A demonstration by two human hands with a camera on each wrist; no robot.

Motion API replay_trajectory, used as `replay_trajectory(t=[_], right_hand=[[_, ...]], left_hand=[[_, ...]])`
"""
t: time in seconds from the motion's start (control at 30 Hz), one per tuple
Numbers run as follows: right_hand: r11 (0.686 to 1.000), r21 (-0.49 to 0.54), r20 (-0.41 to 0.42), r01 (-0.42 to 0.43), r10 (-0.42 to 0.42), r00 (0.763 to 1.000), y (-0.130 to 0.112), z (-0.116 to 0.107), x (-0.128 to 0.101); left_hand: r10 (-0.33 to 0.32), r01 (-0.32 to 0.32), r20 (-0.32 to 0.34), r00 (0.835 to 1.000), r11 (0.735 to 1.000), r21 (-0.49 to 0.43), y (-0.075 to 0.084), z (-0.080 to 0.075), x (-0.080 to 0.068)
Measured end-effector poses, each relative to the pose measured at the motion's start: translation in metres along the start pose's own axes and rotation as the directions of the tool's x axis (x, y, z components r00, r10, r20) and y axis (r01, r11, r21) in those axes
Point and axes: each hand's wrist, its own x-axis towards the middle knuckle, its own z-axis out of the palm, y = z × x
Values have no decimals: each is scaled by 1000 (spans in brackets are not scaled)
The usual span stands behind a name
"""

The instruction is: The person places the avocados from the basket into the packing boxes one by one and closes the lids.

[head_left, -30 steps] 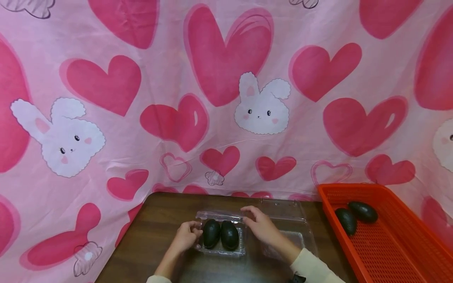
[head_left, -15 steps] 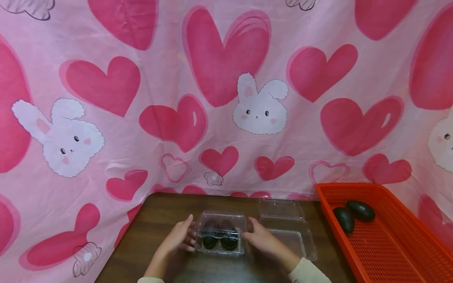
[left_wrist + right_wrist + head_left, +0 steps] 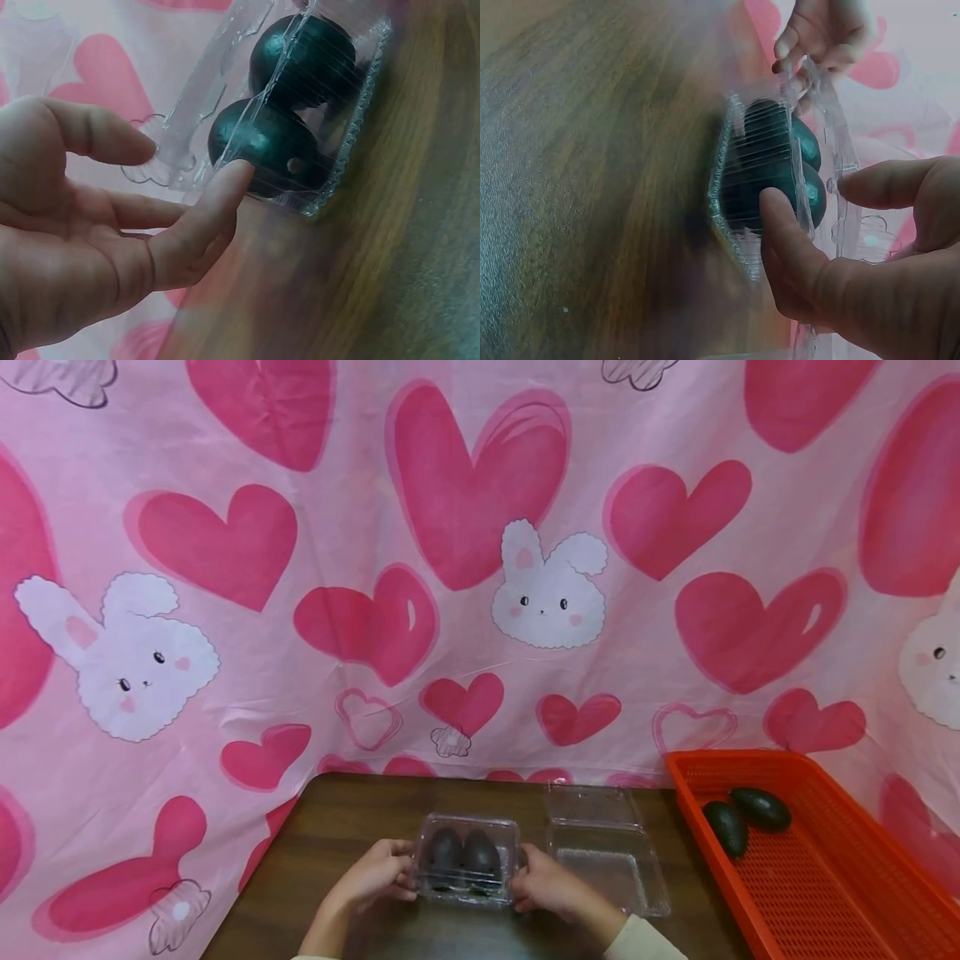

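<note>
Pinching the right end of the clear box [image 3: 467,874] with my right hand [image 3: 551,883], I can't tell whether my left hand [image 3: 378,871] grips the other — box on the wooden table [image 3: 345,814], two avocados [image 3: 264,141] inside.

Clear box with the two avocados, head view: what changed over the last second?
The lid swung from open at the back, forward and down over the avocados; the right wrist view still shows a gap. The right hand moved from the back right corner toward the person and now grips the right side. Unchanged: left hand at the left side, open second box, orange basket.
</note>
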Motion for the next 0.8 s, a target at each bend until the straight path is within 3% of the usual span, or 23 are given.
replay_trajectory(t=[0.33,0.8], right_hand=[[998,50,-25,36,-34,999,7,3,2],[991,131,-30,21,-17,999,10,4,6]], left_hand=[[91,-91,32,995,996,13,-9,1,2],[85,-85,-13,996,996,32,-10,7,3]])
